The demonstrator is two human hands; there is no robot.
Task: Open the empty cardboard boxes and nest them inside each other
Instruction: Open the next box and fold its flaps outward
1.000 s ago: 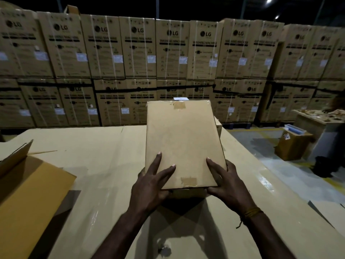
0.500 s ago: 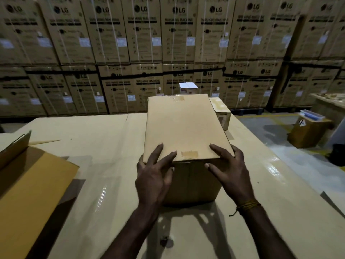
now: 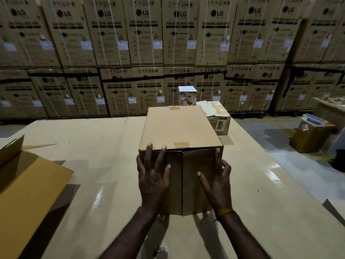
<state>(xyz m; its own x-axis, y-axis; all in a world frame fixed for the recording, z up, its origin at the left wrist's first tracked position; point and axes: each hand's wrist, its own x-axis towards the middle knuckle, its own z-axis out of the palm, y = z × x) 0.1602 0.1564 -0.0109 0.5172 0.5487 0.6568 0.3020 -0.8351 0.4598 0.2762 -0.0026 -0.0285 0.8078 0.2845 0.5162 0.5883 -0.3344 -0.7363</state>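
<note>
An opened box (image 3: 28, 184) lies at the tabletop's (image 3: 93, 165) left edge. At center, a closed cardboard box (image 3: 179, 128) stands on the tabletop — left hand (image 3: 153, 180) and right hand (image 3: 216, 186) press its near face, fingers (image 3: 162, 156) spread flat. A smaller box (image 3: 216, 116) sits behind it to the right.

plain tan box (image 3: 179, 126), white small carton (image 3: 187, 94)

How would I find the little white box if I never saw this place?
Look at the big cardboard-covered table. At its far edge, behind the brown box under both hands, stands the little white box. It alone is white with a picture.
</note>
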